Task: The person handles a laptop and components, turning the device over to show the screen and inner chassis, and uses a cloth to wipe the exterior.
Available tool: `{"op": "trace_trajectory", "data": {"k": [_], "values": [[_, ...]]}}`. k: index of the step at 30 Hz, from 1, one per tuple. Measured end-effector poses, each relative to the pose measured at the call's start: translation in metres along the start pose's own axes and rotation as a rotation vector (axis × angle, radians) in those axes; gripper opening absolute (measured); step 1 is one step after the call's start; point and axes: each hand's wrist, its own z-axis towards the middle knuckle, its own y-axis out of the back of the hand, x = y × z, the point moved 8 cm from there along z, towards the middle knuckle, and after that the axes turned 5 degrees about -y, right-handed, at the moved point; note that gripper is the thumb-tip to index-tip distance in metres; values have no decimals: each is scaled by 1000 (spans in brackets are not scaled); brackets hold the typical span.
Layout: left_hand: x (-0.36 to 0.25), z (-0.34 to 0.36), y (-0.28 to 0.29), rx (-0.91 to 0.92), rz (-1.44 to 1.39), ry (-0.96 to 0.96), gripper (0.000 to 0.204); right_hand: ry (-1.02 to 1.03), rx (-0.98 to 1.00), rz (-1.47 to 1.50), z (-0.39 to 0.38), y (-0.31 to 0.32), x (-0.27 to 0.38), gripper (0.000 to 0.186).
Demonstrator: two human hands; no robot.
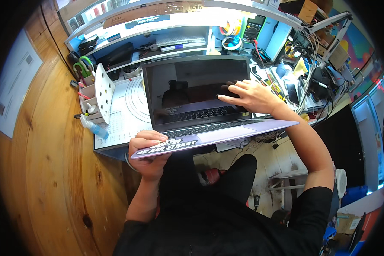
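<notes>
The laptop [200, 106] is open in the middle, its front sticking out past the desk [123, 115]. The left hand [148, 153], at 7 o'clock, grips its front corner tight. The right hand [248, 96], at 1 o'clock, lies flat and open on the dark screen.
</notes>
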Motion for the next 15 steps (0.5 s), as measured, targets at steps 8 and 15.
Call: {"op": "trace_trajectory", "data": {"k": [8,15], "values": [[2,1,0,-31,-25,20,36,-66,-100,123,3,7,-6,29],[5,-1,0,-22,-45,15,37,-652,-562,407,-71,38,-51,33]]}}
